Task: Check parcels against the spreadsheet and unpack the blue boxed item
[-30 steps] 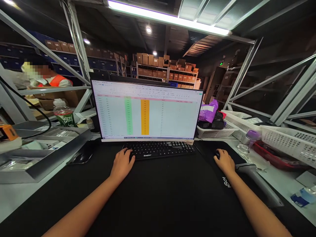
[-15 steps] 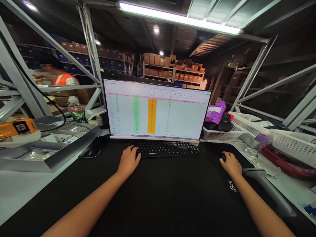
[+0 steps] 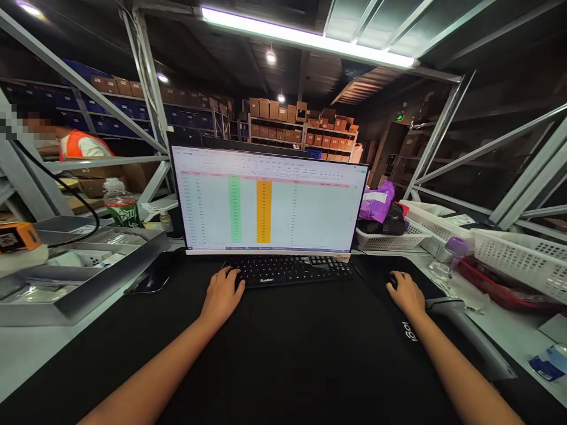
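Observation:
My left hand (image 3: 222, 297) rests at the left end of a black keyboard (image 3: 287, 270), its fingers stretched over the keys and the thumb apart. On the right, my right hand (image 3: 407, 293) is curved over a dark computer mouse (image 3: 392, 280), which is mostly covered by the fingers. Behind the keyboard stands a monitor (image 3: 305, 212) with a spreadsheet on it, one column green and one orange. Just beside my right wrist lies a grey handheld scanner (image 3: 476, 336). A black desk mat (image 3: 283, 354) spreads under both forearms.
To the left are a dark phone (image 3: 148, 282), a grey divided tray (image 3: 66, 304) and a bottle with a green label (image 3: 121, 209). White baskets (image 3: 522, 254) and a purple package (image 3: 376, 203) stand at the right. A person in an orange vest (image 3: 82, 144) is beyond the metal frame.
The whole view has swung slightly to the right, so things appear further left. Both hands keep their places on the keyboard and mouse. The spreadsheet looks the same.

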A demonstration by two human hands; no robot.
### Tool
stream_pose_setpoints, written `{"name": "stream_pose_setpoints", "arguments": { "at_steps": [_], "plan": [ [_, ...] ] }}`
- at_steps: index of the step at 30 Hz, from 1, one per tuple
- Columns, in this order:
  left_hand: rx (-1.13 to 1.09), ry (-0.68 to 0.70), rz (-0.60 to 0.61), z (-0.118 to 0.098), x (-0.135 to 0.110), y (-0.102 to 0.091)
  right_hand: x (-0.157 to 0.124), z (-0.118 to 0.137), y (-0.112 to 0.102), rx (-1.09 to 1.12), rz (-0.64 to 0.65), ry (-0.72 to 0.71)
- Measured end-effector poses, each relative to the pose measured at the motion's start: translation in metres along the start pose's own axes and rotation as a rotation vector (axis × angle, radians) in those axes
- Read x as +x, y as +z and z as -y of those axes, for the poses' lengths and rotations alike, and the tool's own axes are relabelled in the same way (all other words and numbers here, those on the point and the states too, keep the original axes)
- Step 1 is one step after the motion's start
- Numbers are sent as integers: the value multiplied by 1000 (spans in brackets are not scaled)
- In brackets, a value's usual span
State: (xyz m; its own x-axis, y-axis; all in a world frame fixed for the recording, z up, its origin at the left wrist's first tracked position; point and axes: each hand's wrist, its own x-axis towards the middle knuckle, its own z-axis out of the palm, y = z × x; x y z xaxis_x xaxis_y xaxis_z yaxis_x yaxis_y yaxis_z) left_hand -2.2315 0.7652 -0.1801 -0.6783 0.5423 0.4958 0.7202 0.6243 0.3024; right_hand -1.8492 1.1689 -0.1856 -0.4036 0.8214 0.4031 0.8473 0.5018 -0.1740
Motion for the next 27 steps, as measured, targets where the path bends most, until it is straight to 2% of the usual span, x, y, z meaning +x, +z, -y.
{"name": "stream_pose_setpoints", "arguments": {
  "at_steps": [22, 27],
  "plan": [
    [13, 9, -28, -1, 0, 0, 7, -4, 7, 25, 31, -8],
    [-2, 8, -25, -6, -2, -7, 9, -17, 20, 28, 4, -54]
  ]
}}
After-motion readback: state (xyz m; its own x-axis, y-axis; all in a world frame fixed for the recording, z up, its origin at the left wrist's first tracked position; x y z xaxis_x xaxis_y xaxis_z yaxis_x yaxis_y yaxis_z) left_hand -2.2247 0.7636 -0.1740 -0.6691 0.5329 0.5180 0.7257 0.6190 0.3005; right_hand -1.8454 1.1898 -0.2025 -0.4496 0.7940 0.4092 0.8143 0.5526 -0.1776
